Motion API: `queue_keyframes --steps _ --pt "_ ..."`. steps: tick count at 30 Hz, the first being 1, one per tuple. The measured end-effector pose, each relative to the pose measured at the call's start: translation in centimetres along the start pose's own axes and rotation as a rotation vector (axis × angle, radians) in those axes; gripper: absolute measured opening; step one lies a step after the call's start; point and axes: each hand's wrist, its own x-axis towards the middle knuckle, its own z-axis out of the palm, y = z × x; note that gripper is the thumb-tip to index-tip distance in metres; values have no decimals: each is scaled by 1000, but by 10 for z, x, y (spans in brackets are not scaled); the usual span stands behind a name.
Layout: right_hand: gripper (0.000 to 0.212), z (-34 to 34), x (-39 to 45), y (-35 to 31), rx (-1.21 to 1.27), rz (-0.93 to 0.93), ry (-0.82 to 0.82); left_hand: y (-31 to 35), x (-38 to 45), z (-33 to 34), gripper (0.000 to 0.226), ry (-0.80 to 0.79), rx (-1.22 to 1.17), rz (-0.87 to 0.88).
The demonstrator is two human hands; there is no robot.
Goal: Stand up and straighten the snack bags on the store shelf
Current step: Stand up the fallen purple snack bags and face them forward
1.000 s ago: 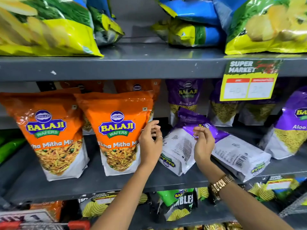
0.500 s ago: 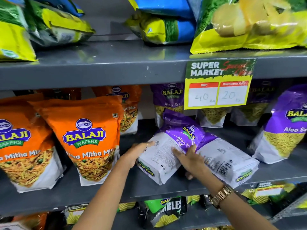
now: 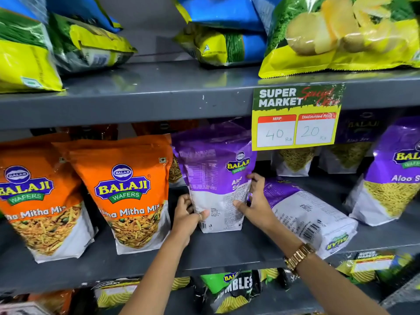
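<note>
A purple and white Aloo Sev bag (image 3: 216, 178) stands upright on the grey middle shelf (image 3: 227, 248), its back and side turned toward me. My left hand (image 3: 188, 214) grips its lower left edge. My right hand (image 3: 254, 201) holds its right side, thumb on the white panel. Just right of it, a second purple bag (image 3: 304, 212) lies flat on its face, barcode up. Two orange Mitha Mix bags (image 3: 129, 192) (image 3: 38, 198) stand upright to the left.
More purple bags (image 3: 391, 176) stand at the right and behind. A yellow price tag (image 3: 295, 119) hangs from the upper shelf edge, overlapping the held bag's top right. Chip bags (image 3: 336, 35) lie on the top shelf; other bags (image 3: 229, 289) fill the shelf below.
Both hands have taken the left fallen purple bag and raised it from lying flat to upright. The view has shifted slightly right.
</note>
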Motion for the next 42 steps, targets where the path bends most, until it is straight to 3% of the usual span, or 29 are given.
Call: queue_keyframes --steps 3,6,11,14,19,22,25,27,31,33,36,39,42 --pt "62 6 -7 6 -50 29 22 -3 -1 2 47 -2 25 -16" --pt "56 10 -13 6 -76 34 142 6 4 0 34 26 0 -85" --pt "37 19 -37 6 -201 -86 392 21 14 -1 22 161 -324 -234" --pt "21 27 -43 11 -255 -74 330 29 17 10 35 66 -359 -221" --pt "50 33 -39 16 -242 -27 253 21 11 13 39 4 -311 -226" --pt "57 37 -26 15 -24 78 243 14 -4 15 27 -72 -192 -204" --pt "36 31 -11 14 348 198 166 11 -20 19 22 -93 -88 -102" --pt "31 19 -6 8 452 223 117 8 -21 21 25 -39 -68 -33" --pt "25 12 -22 10 222 177 379 13 -1 25 25 133 -82 -63" --pt "33 16 -43 12 74 71 446 18 15 31 12 107 -76 -117" --pt "41 28 -71 12 25 27 380 23 37 40 53 9 -155 -244" --pt "45 37 -82 19 -11 66 285 31 37 49 49 -172 -199 -249" --pt "47 38 -81 23 -10 84 288 26 33 52 44 -85 -254 -196"
